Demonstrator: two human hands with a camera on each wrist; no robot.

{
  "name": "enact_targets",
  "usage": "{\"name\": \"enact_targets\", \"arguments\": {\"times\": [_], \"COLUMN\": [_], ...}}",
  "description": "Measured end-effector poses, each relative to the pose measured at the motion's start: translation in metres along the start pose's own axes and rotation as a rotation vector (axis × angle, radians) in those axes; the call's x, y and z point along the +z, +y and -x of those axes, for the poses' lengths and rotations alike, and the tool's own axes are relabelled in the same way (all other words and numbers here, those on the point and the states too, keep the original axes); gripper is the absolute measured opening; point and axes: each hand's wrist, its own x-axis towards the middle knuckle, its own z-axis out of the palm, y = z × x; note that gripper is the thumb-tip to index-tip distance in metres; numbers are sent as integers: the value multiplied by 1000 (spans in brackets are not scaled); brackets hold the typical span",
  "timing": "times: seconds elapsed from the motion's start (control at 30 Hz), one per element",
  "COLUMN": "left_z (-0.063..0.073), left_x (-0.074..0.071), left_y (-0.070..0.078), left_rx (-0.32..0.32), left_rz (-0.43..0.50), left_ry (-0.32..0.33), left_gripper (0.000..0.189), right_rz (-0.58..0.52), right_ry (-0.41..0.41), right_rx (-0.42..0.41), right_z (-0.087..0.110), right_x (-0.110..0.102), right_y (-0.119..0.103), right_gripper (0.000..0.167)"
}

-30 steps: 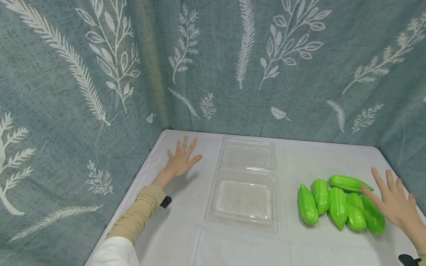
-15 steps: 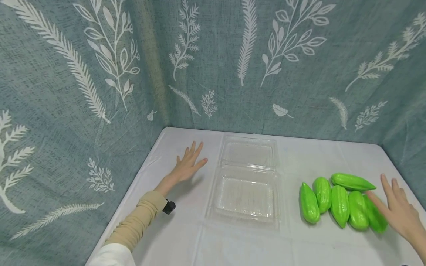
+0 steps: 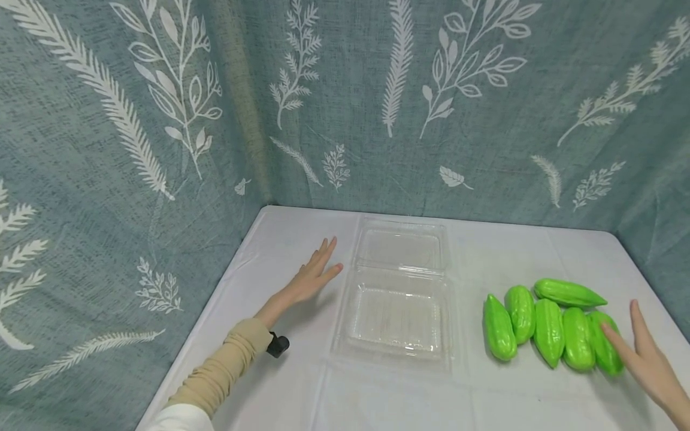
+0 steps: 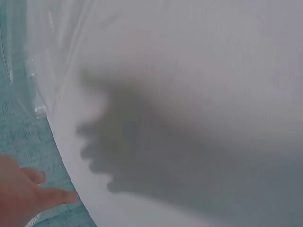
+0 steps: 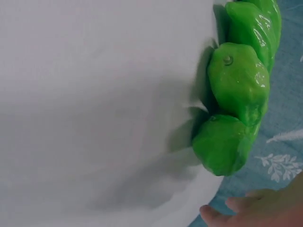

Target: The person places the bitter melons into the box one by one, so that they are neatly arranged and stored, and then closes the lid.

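Observation:
In the head view my left hand (image 3: 308, 280) hovers over the white table with its fingers stretched out, just left of a clear plastic clamshell box (image 3: 396, 320). The box lies opened flat, its lid (image 3: 400, 248) toward the back. My right hand (image 3: 647, 364) is held beside the rightmost green gourd (image 3: 607, 350), thumb and fingers spread, holding nothing. In the head view its thumb tip overlaps that gourd; the right wrist view shows the hand (image 5: 265, 208) apart from the glossy green gourds (image 5: 239, 80). Several such ridged gourds lie side by side, with one (image 3: 568, 292) crosswise behind.
A white cloth covers the table (image 3: 388, 401). Blue-green curtains (image 3: 345, 108) with white leaf prints stand close behind and along the left and right sides. A black wrist camera (image 3: 277, 345) sits at my left wrist.
My left hand has shifted slightly right toward the clear box, its fingers closer together. The right hand has come down and nearer the front, beside the gourds. The box and gourds stay in place.

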Motion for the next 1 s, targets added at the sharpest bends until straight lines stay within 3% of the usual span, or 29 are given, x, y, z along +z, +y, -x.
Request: {"name": "enact_targets", "arguments": {"times": [0.17, 0.37, 0.47, 0.53, 0.7, 0.77, 1.0], "left_z": [1, 0, 1, 5, 5, 0, 1], "left_x": [7, 14, 18, 15, 20, 27, 36], "left_y": [4, 8, 10, 20, 21, 11, 11], "left_rx": [20, 59, 76, 71, 81, 100, 153], "left_rz": [85, 167, 206, 228, 250, 261, 323], "left_ry": [-21, -19, -13, -33, -24, 0, 0], "left_gripper": [69, 67, 66, 65, 64, 64, 57], "right_rz": [-43, -90, -99, -101, -89, -80, -59], "right_ry": [-87, -97, -60, -22, 58, 78, 107], "right_rx": [162, 235, 219, 201, 146, 133, 174], "right_z": [2, 3, 3, 3, 4, 5, 9], "right_x": [3, 11, 16, 19, 25, 26, 29], "right_y": [2, 3, 6, 8, 12, 13, 15], "right_gripper": [84, 84, 83, 81, 76, 74, 67]}}
